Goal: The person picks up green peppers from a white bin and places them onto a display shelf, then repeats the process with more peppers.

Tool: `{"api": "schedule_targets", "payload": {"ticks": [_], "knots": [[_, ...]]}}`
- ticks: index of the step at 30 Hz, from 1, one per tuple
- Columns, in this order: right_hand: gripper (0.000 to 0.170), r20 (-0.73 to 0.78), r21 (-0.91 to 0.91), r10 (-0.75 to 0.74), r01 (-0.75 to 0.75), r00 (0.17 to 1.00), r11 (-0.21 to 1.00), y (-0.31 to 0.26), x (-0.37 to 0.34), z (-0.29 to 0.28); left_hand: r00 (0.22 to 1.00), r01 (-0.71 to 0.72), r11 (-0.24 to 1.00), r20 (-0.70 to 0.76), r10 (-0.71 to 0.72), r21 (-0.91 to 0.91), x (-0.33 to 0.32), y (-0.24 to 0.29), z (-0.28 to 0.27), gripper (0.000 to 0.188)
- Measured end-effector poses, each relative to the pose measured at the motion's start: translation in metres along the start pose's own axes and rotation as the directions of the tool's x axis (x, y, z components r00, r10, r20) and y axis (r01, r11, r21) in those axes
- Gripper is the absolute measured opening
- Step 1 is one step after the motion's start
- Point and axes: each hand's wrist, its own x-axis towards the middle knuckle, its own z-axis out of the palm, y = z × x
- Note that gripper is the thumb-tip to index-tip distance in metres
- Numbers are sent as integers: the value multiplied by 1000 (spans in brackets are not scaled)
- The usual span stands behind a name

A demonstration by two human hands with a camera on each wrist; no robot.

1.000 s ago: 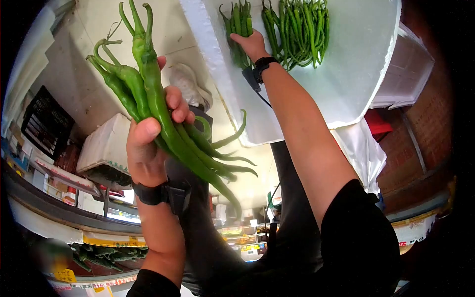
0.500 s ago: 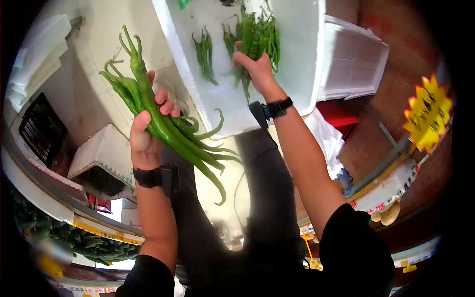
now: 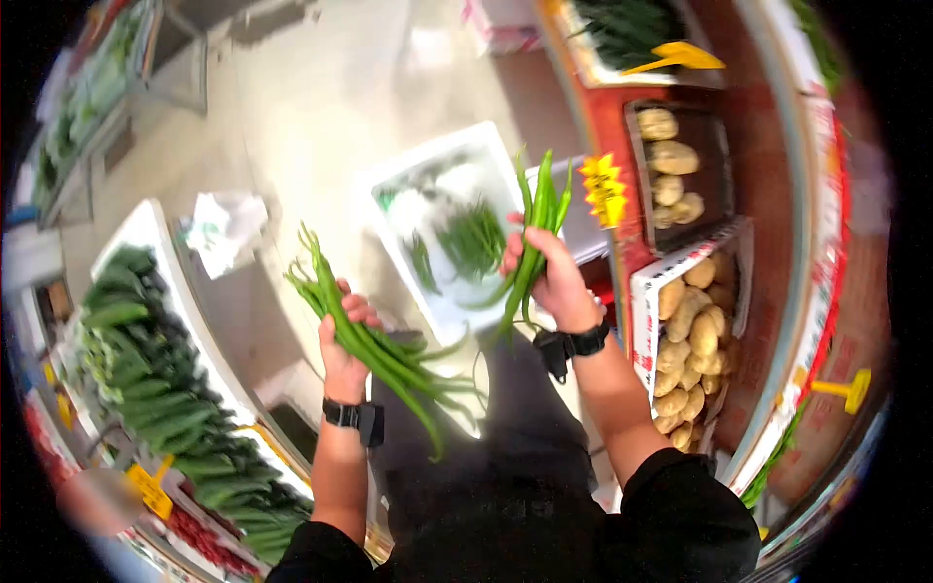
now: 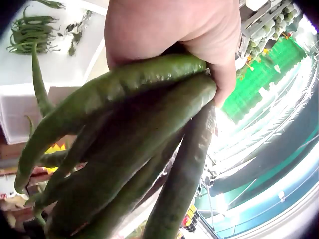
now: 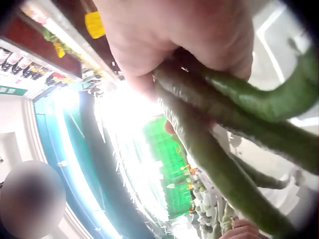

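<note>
One bunch of long green peppers was gripped in the left hand, a second bunch in the right hand; the hands stood apart. Gathering seemed the step in hand; the next move probably called for joining the bunches (slim tips could snag). Beyond, a white foam box held more peppers. Potatoes lay rightward; nothing plainly blocked the space between the hands.
</note>
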Motion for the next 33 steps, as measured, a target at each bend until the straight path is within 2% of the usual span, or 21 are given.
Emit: {"api": "schedule_targets", "payload": {"ticks": [2, 5, 6, 10, 11, 14, 18, 19, 24, 25, 26, 28, 30, 31, 32, 33], "knots": [[37, -100, -16, -72, 71, 992, 997, -24, -52, 18, 998, 67, 997, 21, -66, -33, -16, -4, 35, 56], [33, -223, 1, -238, 244, 946, 970, -41, -138, 19, 989, 149, 987, 15, -150, 52, -37, -9, 79, 53], [31, -272, 29, -274, 292, 922, 956, -40, -166, 13, 983, 172, 974, 35, -178, 145, -41, -13, 93, 51], [30, -466, 233, -208, 346, 860, 909, -38, -273, -6, 954, 293, 912, -27, -298, 286, -62, -36, 134, 47], [31, -482, 211, -251, 390, 840, 896, -38, -301, -4, 933, 344, 892, 6, -361, 292, -71, -45, 144, 45], [31, -476, 242, -359, 512, 803, 824, -26, -364, -8, 860, 506, 837, -52, -507, 206, -92, -73, 164, 41], [36, -481, 156, -500, 632, 720, 759, -22, -452, -11, 814, 563, 760, -62, -577, 323, -117, -127, 174, 35], [39, -490, 145, -548, 683, 678, 716, -18, -490, -34, 787, 597, 729, -70, -612, 336, -121, -165, 171, 33], [41, -590, -19, -613, 750, 526, 661, -4, -598, -94, 815, 541, 722, -54, -578, 431, -130, -259, 165, 24], [42, -603, -53, -623, 754, 499, 655, 0, -617, -111, 792, 566, 708, -43, -608, 422, -132, -277, 166, 23], [43, -615, -81, -628, 753, 477, 653, 6, -635, -125, 816, 515, 717, -11, -578, 470, -137, -295, 165, 23], [45, -653, -28, -585, 757, 481, 653, 6, -673, -148, 860, 392, 731, 61, -507, 558, -148, -333, 167, 23], [46, -656, -5, -595, 786, 464, 618, 6, -700, -165, 834, 356, 697, 126, -538, 622, -137, -357, 158, 22], [44, -648, -29, -612, 789, 453, 614, 2, -712, -170, 789, 435, 664, 97, -606, 609, -139, -367, 158, 20], [44, -618, -28, -626, 782, 476, 623, -5, -722, -173, 808, 507, 701, 7, -590, 502, -147, -383, 165, 20], [44, -589, -30, -637, 774, 497, 632, -13, -732, -174, 819, 495, 711, 5, -574, 500, -149, -395, 168, 20]]}}
